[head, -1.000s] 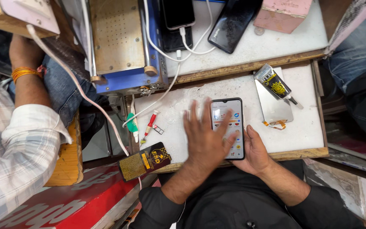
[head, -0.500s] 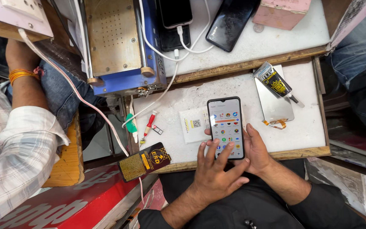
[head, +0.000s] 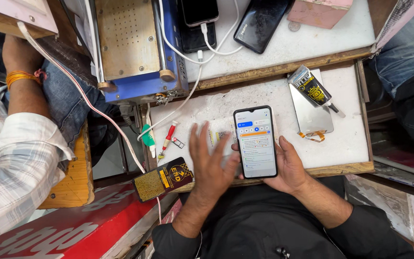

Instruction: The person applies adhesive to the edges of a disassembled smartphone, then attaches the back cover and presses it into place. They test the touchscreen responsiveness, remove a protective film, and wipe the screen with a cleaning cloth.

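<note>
My right hand holds a black smartphone upright over the white worktop; its lit screen shows a settings panel. My left hand hovers just left of the phone with fingers spread, holding nothing, thumb close to the phone's left edge. A small sticker card lies on the worktop partly behind my left fingers.
A glue tube lies on a bare display panel at right. A red screwdriver, green tool and black-yellow brush lie at left. A blue separator machine, charging phones and cables sit behind. Another person's arm is at far left.
My left hand drew back off the screen toward me, then rose again beside the phone. The phone screen changed from an app grid to a pulled-down settings panel.
</note>
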